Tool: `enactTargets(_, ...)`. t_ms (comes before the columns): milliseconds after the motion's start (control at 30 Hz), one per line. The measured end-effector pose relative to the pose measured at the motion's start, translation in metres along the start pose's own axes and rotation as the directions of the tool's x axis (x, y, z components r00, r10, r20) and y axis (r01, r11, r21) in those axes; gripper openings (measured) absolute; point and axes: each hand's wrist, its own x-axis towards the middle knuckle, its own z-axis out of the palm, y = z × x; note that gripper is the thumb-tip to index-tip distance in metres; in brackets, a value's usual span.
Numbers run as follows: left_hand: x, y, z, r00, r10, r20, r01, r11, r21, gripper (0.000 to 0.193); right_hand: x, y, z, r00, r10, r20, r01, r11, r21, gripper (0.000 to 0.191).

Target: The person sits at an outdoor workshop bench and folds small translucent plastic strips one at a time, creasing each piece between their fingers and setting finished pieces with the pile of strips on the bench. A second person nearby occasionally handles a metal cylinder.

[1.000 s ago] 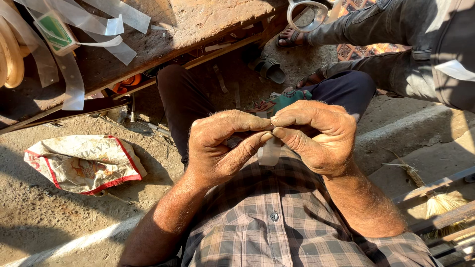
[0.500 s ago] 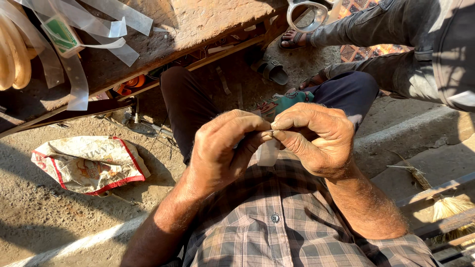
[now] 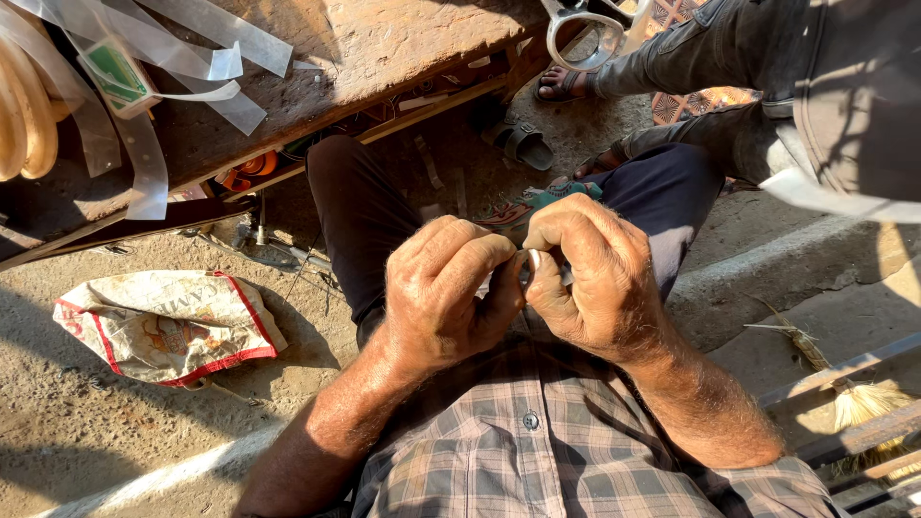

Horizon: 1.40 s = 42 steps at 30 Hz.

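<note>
Seen from my head camera: my left hand (image 3: 449, 293) and right hand (image 3: 587, 278) meet above my lap, fingers curled shut and pinching a small pale strip (image 3: 533, 261) between the fingertips (too small to tell what it is made of). Below them lies my plaid shirt (image 3: 537, 441). A worn wooden counter (image 3: 384, 48) stands ahead, with translucent tape strips (image 3: 153, 115) trailing across it. A crumpled red-edged sack (image 3: 163, 324) lies on the sandy ground to my left. Another person in dark trousers (image 3: 767, 77) sits close on my right.
</note>
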Motion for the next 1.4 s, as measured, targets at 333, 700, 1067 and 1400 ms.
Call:
enactTargets(333, -0.004, -0.006, -0.022, 0.964, -0.243, 0.111, 0.265, 0.924, -0.275, 0.008, -0.002, 0.021, -0.010, 0.975, 0.212, 0.063, -0.208, 0.780, 0.590, 0.011)
enactTargets(700, -0.025, -0.028, -0.009, 0.831, -0.318, 0.456, 0.556, 0.474, -0.683, 0.016, -0.003, 0.027, 0.002, 0.988, -0.019, 0.156, -0.110, 0.625, 0.773, 0.025)
enactTargets(1067, -0.018, -0.020, -0.025, 0.856, -0.295, 0.425, 0.470, 0.787, -0.401, 0.016, 0.003, 0.022, -0.005, 0.981, -0.078, 0.179, -0.012, 0.893, 0.451, 0.016)
enactTargets(1400, -0.024, -0.017, -0.024, 0.955, -0.141, 0.261, 0.214, 0.936, -0.279, 0.011, 0.006, 0.008, 0.005, 0.981, -0.066, 0.184, 0.021, 0.971, 0.237, 0.021)
